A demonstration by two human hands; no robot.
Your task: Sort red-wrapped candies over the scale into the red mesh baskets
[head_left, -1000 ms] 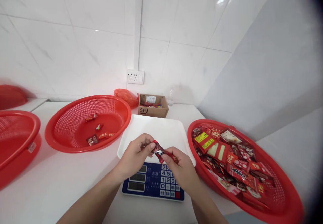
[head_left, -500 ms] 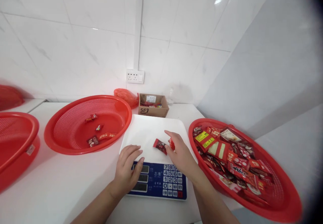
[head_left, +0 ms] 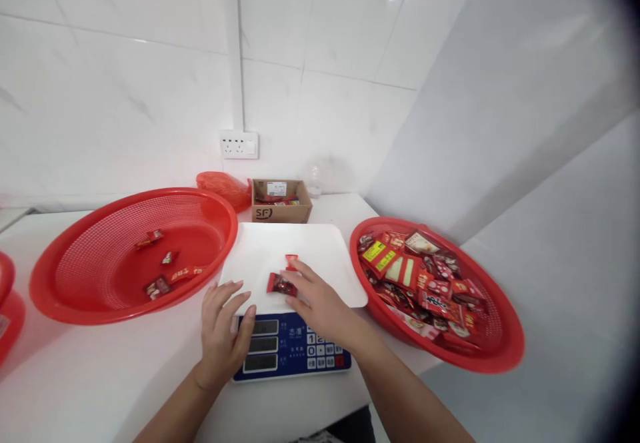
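Observation:
A white electronic scale [head_left: 320,233] with a blue keypad panel stands in front of me. On its pan lie a dark red wrapped snack [head_left: 281,284] and a small bright red packet [head_left: 291,258] just beyond it. My right hand [head_left: 317,300] reaches over the pan from the right, fingers stretched and thumb apart. Its fingertips touch or nearly touch both packets, partly covering them. My left hand [head_left: 223,326] is empty, fingers loosely spread, at the scale's front left corner beside the display windows.
To the right, a red basket [head_left: 507,336] holds many wrapped snacks. Left of the scale, another red basket [head_left: 65,256] contains several packets. A cardboard box [head_left: 281,214] with packets and a red plastic bag [head_left: 225,188] stand behind. Part of a further red basket [head_left: 6,323] shows at far left.
My view has swung to the right. The bright red packet, earlier within my right hand, now shows on the pan beyond its fingertips. The dark red snack has shifted slightly left. My left hand stays nearby.

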